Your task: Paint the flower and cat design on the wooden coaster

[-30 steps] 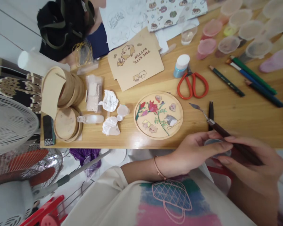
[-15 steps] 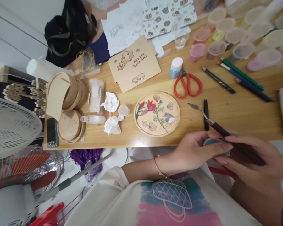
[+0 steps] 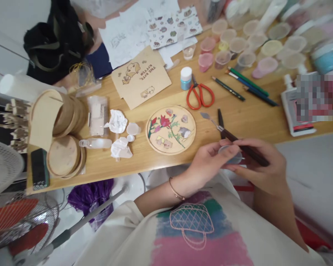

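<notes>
My left hand [image 3: 207,162] is closed around a small round plastic cup [image 3: 233,156], thumb lying across its top, held just off the table's front edge. My right hand [image 3: 269,166] grips a palette knife [image 3: 255,154] by its dark handle, and its fingertips also touch the cup's right side. The knife's pointed metal blade [image 3: 205,116] reaches out over the table, beside a black pen-like tool [image 3: 220,117]. To the left of my hands lies a round wooden plaque [image 3: 166,142] with painted flowers and small animals. What is inside the cup cannot be made out.
Red-handled scissors [image 3: 200,96], a blue paint jar [image 3: 186,78] and several pencils [image 3: 229,88] lie beyond the plaque. Lidded cups [image 3: 222,58] crowd the back right. Crumpled tissues [image 3: 118,121], a clear bottle [image 3: 96,143] and round wooden pieces [image 3: 63,156] occupy the left.
The camera view has turned, so the table things appear farther left and more of the right side shows. Both hands keep the cup and palette knife, with the cup's round face more exposed.
</notes>
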Available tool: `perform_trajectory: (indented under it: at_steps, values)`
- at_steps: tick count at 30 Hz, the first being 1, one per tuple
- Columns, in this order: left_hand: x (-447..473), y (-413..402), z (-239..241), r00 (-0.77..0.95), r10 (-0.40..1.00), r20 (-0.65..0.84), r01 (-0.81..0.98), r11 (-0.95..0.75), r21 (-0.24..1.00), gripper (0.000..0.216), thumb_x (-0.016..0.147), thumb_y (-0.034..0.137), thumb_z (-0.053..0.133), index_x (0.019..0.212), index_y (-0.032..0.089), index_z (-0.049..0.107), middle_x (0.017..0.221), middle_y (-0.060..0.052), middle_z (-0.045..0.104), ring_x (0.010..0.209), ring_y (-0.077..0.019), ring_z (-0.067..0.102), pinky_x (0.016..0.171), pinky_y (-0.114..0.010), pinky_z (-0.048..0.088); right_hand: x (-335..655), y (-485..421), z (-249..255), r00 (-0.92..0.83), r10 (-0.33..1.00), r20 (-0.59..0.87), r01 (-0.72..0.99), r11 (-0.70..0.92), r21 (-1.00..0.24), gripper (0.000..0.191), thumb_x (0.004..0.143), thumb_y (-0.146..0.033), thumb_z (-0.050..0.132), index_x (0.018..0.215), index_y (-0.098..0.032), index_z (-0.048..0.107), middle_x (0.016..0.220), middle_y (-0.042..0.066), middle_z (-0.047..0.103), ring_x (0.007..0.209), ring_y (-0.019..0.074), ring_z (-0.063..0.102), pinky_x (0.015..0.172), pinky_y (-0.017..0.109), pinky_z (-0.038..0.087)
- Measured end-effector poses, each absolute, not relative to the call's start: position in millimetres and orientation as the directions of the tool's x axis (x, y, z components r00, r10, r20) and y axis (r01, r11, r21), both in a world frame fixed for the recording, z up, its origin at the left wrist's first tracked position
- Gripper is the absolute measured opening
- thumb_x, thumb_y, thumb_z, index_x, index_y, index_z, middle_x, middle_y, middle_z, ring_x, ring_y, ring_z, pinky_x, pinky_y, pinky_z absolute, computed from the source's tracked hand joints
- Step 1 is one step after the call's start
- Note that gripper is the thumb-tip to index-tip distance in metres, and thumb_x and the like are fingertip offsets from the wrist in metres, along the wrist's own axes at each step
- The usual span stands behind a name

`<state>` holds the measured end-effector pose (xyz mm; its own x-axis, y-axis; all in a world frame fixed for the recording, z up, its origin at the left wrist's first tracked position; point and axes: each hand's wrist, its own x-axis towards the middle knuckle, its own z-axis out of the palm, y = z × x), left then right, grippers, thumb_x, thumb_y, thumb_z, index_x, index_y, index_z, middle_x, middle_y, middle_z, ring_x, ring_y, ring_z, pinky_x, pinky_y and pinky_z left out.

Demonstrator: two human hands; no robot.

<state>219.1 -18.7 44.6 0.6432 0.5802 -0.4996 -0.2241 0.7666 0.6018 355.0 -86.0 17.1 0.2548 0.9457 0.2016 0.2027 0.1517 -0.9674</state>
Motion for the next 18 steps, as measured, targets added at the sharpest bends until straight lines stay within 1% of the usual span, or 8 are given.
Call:
perform_trajectory:
  at_steps: [3,6,8,10,12,15,18]
  values:
    - [217,-19,43,0.635,0.535,-0.558,-0.221,0.817,0.532,0.044,0.072,0.057,0.078,0.082,0.016,0.068,0.08,-0.002,0.066,0.072,-0.0137,0.059,0.07,-0.028,0.049,354,-84,19,0.268,0.944,0.191,0.192,0.142,-0.971,0.048,0.068,-0.02,0.085,0.113,-0.026,0.07,0.105,0.004,0.074,0.088,0.0159,0.073,0.069,0.019,0.062]
    - [216,-21,44,0.628,0.543,-0.557,-0.248,0.819,0.518,0.033,0.076,0.047,0.078,0.088,0.017,0.071,0.087,-0.003,0.071,0.074,-0.0139,0.064,0.068,-0.026,0.05,353,-85,20,0.242,0.956,0.164,0.148,0.13,-0.98,0.049,0.072,-0.02,0.081,0.118,-0.029,0.068,0.109,0.004,0.073,0.089,0.0152,0.073,0.066,0.018,0.061]
    - [215,-21,46,0.623,0.559,-0.547,-0.272,0.81,0.519,0.029,0.077,0.042,0.078,0.09,0.017,0.072,0.089,-0.003,0.072,0.078,-0.0138,0.065,0.072,-0.026,0.051,352,-86,20,0.237,0.957,0.169,0.138,0.139,-0.981,0.049,0.074,-0.018,0.078,0.12,-0.03,0.066,0.115,0.003,0.071,0.096,0.0152,0.071,0.072,0.02,0.06]
    - [215,-21,48,0.617,0.562,-0.551,-0.287,0.813,0.507,0.026,0.079,0.038,0.077,0.092,0.017,0.073,0.088,-0.003,0.072,0.082,-0.0147,0.066,0.08,-0.029,0.052,351,-87,20,0.248,0.952,0.181,0.144,0.148,-0.978,0.049,0.075,-0.016,0.077,0.121,-0.03,0.065,0.119,0.004,0.069,0.104,0.0156,0.069,0.083,0.023,0.059]
    - [214,-21,50,0.615,0.551,-0.564,-0.287,0.823,0.491,0.021,0.082,0.035,0.075,0.091,0.016,0.073,0.084,-0.002,0.072,0.083,-0.0155,0.067,0.087,-0.034,0.051,349,-88,19,0.266,0.948,0.174,0.142,0.14,-0.98,0.048,0.076,-0.016,0.077,0.12,-0.029,0.064,0.118,0.004,0.069,0.104,0.0154,0.069,0.086,0.024,0.058]
    - [214,-21,51,0.611,0.547,-0.573,-0.29,0.828,0.481,0.018,0.083,0.034,0.074,0.085,0.016,0.073,0.08,-0.001,0.071,0.078,-0.0137,0.066,0.089,-0.035,0.051,346,-88,18,0.275,0.953,0.13,0.096,0.107,-0.99,0.046,0.077,-0.019,0.076,0.12,-0.029,0.063,0.115,0.003,0.07,0.094,0.0143,0.069,0.075,0.022,0.058]
    - [214,-22,50,0.604,0.559,-0.569,-0.295,0.819,0.492,0.021,0.082,0.036,0.076,0.083,0.015,0.073,0.077,0.0,0.069,0.075,-0.0132,0.065,0.084,-0.032,0.05,343,-86,16,0.295,0.949,0.113,0.049,0.103,-0.993,0.043,0.077,-0.02,0.076,0.117,-0.03,0.063,0.111,0.002,0.07,0.089,0.0131,0.069,0.069,0.02,0.056]
